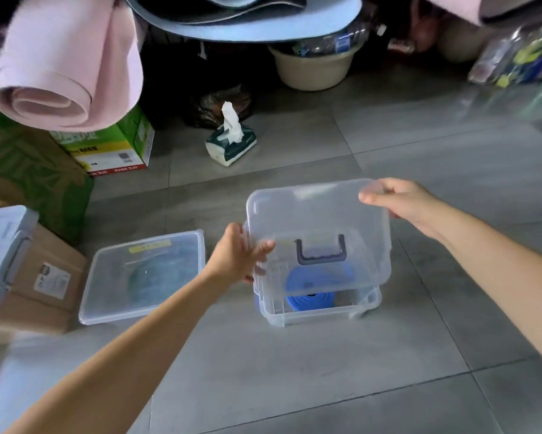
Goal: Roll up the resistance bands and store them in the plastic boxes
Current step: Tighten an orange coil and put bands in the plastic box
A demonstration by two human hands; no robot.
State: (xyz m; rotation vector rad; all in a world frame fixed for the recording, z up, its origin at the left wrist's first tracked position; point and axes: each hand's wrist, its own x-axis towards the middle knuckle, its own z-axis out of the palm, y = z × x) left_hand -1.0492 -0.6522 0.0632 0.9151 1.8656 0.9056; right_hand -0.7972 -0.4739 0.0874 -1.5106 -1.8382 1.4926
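A clear plastic box (319, 314) stands on the grey floor with a rolled blue resistance band (310, 300) inside. Above it I hold its clear lid (319, 220), which has a dark handle, tilted over the box. My left hand (238, 255) grips the lid's left edge. My right hand (394, 198) pinches its far right corner. To the left, a second clear box (144, 277) sits closed with a greenish rolled band showing dimly through the lid.
Cardboard boxes (41, 280) and a grey bin (3, 245) crowd the left. A tissue pack (230, 142) lies further back. A rolled pink mat (60, 73), a beige basin (313, 70) and clutter line the far side.
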